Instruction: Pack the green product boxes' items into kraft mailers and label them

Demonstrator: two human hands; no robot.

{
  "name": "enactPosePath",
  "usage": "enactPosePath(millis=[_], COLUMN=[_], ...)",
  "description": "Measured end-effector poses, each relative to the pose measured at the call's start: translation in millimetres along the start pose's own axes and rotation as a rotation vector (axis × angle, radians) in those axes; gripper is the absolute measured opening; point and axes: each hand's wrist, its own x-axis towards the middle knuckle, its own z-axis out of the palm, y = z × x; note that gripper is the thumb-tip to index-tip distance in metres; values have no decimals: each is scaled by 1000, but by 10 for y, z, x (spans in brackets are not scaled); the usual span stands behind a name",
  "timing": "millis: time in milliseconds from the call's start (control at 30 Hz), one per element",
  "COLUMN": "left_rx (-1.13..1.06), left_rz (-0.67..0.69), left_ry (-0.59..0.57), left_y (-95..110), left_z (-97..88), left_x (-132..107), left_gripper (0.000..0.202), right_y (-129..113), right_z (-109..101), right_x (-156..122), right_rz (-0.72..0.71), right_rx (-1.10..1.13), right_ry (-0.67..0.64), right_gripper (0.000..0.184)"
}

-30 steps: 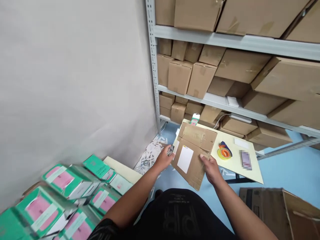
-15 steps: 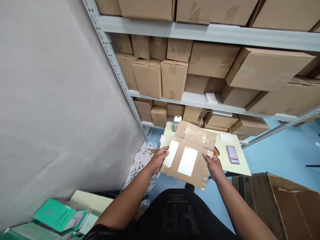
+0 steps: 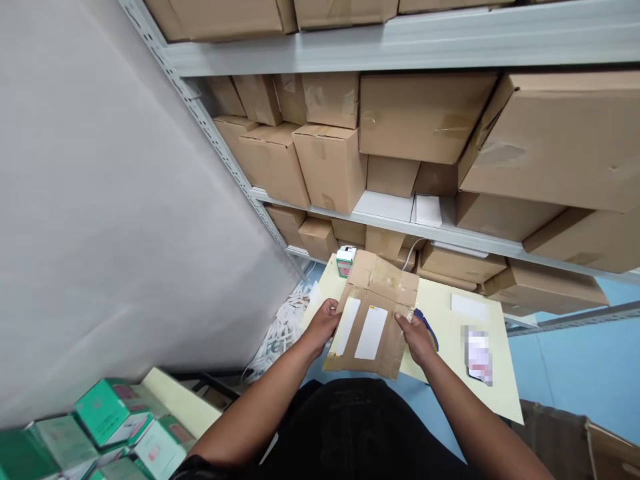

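Flattened box brought in over the table

You've moved the flattened cardboard box (image 3: 373, 320) from over the floor to the near edge of the table (image 3: 450, 347), and it lies flatter. A second white label (image 3: 346, 325) now shows on its left side, next to your left hand (image 3: 323, 323). Your right hand (image 3: 417, 337) now covers most of the tape roll (image 3: 429, 327). The green packets (image 3: 100, 420) have slid to the near left corner.
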Motion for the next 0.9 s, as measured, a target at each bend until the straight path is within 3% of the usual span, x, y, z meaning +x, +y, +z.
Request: enactPosePath(millis=[100,233,367,467,600,733,833,900], left_rx=[51,207,443,496,531,509,559,595], left_rz=[-22,-37,114,189,155,116,188,141], left_ry=[-49,-157,-220,-300,-398,-549,-511,-433], left_y=[48,54,-20,-82,-134,-186,-224,-232], left_z=[121,189,172,135,125,187,226,237], left_x=[63,206,423,571,675,695,724,760], left_gripper=[48,42,40,40,39,36,29,27], right_y=[93,198,201,130,-85,-352,-475,-504], right_z=[10,75,135,253,581,840,796,666], right_x=[136,208,134,-26,-268,-336,-292,-241], right_rz=[32,68,193,141,-44,-53,6,43], right_rx=[26,-104,-339,-392,-238,-362,-552,-672], right_ry=[23,78,245,390,429,483,477,463], right_gripper=[53,56,81,91,84,86,62,46])
